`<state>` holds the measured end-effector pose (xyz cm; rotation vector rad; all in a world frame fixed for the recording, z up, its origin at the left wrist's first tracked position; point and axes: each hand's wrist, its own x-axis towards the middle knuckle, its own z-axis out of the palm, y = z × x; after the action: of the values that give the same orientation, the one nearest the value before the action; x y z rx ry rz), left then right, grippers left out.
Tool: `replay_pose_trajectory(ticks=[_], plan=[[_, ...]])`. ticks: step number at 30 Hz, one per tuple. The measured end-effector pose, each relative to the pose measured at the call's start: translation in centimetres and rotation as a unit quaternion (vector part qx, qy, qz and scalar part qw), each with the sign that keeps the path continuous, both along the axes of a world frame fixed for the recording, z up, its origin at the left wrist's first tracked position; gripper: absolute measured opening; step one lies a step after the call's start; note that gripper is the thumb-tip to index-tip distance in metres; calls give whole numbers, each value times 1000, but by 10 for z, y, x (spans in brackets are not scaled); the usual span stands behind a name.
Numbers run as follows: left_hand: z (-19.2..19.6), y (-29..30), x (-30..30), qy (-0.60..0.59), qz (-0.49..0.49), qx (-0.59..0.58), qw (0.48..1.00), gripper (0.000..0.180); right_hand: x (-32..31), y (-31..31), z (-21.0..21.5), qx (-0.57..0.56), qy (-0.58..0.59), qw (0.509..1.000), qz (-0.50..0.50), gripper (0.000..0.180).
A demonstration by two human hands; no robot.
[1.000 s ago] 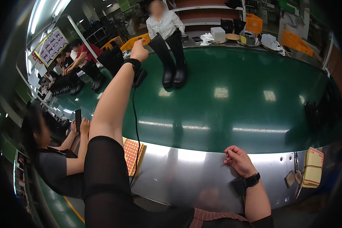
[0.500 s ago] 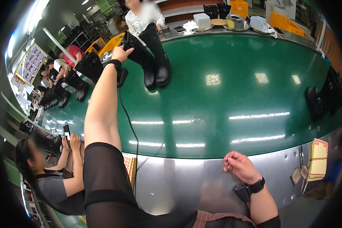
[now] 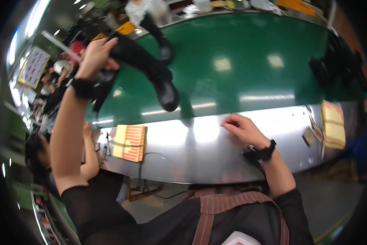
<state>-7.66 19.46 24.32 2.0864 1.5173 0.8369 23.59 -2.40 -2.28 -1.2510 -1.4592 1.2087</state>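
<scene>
My left hand [image 3: 95,58] is closed round the top of a tall black boot [image 3: 144,63]. The boot hangs tilted over the green work surface [image 3: 240,45], its toe pointing down and toward me. Behind it another black boot [image 3: 162,43] stands upright on the green surface. My right hand [image 3: 245,130] is over the metal ledge [image 3: 191,163] near its edge with the green surface. Its fingers are loosely curled together, and nothing shows in them.
Sheets with red marks [image 3: 129,143] lie on the ledge at left. A yellow stack [image 3: 333,124] lies at right, beside small tools. More black boots [image 3: 338,65] stand at far right. A co-worker [image 3: 87,153] is close on my left; another person [image 3: 136,10] is across the surface.
My left hand has brought one boot of the pair off the green surface, leftward and nearer me. The other boot stays behind. The view has shifted, and my right hand remains over the ledge.
</scene>
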Motion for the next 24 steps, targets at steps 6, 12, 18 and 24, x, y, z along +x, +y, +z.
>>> replay_pose_trajectory(ticks=[6, 12, 18, 24], plan=[[-24, -135, 40, 32, -39, -100, 994, 35, 20, -79, 52, 76, -270, 959, -33, 16], [-30, -192, 78, 44, -118, -164, 978, 29, 149, -138, 12, 89, -529, 754, -380, 31], [-16, -203, 67, 120, -172, -285, 935, 33, 197, -159, -15, -51, -582, 734, -345, 47], [-27, -202, 62, 8, -142, -296, 944, 28, 178, -150, 9, -39, -556, 741, -374, 32]])
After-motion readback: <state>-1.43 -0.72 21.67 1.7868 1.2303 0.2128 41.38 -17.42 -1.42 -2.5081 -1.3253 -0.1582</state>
